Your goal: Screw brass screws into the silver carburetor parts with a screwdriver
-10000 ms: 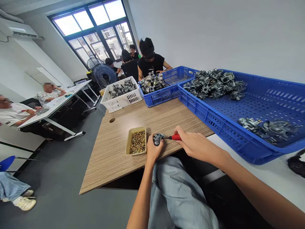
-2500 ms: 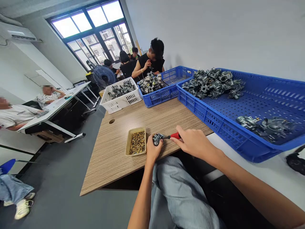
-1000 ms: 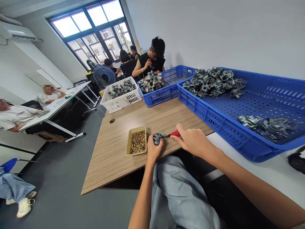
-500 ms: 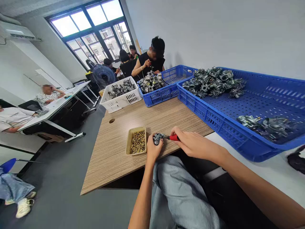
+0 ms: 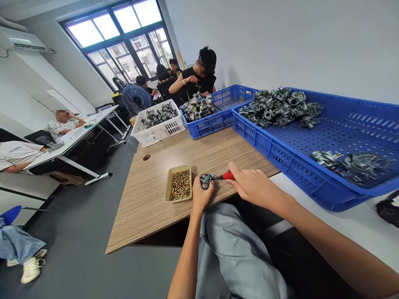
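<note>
My left hand (image 5: 201, 196) is closed around a small grey metal carburettor part (image 5: 205, 180) held at the near edge of the wooden table (image 5: 149, 191). My right hand (image 5: 249, 185) grips a red-handled screwdriver (image 5: 228, 176) whose shaft points left into that part. A small beige tray of brass screws (image 5: 179, 185) lies just left of my left hand. My knee in light jeans is below the table edge.
A large blue crate (image 5: 311, 149) with piles of metal carburettors stands to the right; a second blue crate (image 5: 218, 112) and a white basket (image 5: 158, 124) of similar parts stand at the far end. A person in black works there. Other people sit at a white table on the left, near a fan.
My hands stay at the same spot on the part with only small shifts of the right hand on the screwdriver. The person in black has raised their head and moved their arms.
</note>
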The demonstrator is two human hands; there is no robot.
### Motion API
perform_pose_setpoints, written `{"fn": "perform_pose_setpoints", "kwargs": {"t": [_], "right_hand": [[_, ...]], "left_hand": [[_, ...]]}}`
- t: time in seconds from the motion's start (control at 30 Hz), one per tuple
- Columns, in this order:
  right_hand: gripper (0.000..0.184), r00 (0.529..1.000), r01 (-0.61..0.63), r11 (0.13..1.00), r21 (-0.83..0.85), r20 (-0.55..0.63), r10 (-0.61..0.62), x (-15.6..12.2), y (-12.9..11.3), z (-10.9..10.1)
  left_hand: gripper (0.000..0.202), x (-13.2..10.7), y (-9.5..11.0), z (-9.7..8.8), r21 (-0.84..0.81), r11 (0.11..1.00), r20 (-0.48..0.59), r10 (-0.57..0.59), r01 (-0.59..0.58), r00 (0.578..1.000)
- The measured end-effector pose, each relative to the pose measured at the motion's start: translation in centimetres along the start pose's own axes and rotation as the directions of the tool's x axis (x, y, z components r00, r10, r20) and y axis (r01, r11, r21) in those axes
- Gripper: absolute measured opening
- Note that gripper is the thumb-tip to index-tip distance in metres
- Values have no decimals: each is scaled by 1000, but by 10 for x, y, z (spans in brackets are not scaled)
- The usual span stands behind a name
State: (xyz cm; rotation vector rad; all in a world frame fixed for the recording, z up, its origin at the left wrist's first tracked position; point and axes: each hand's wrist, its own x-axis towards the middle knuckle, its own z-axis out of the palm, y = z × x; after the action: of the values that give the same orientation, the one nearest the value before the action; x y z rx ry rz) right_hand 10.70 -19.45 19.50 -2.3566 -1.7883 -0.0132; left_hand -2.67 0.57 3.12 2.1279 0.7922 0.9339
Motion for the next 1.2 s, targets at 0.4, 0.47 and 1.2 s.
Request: {"fn": "perform_pose_setpoints", "kwargs": {"t": [0.4, 0.47, 1.2], "right_hand": [[34, 997, -74, 997, -20, -8, 73, 2, 4, 3], [26, 1000, -29, 997, 74, -3, 29, 2, 6, 3], [11, 999, 45, 993, 113, 18, -47, -4, 3, -4]], "left_hand": [[34, 1, -1, 0, -20, 1000, 0, 6, -6, 1000], [34, 0, -1, 0, -18, 1000, -6, 7, -7, 1000], [34, 1, 0, 0, -15, 1000, 4, 2, -2, 1000]]}}
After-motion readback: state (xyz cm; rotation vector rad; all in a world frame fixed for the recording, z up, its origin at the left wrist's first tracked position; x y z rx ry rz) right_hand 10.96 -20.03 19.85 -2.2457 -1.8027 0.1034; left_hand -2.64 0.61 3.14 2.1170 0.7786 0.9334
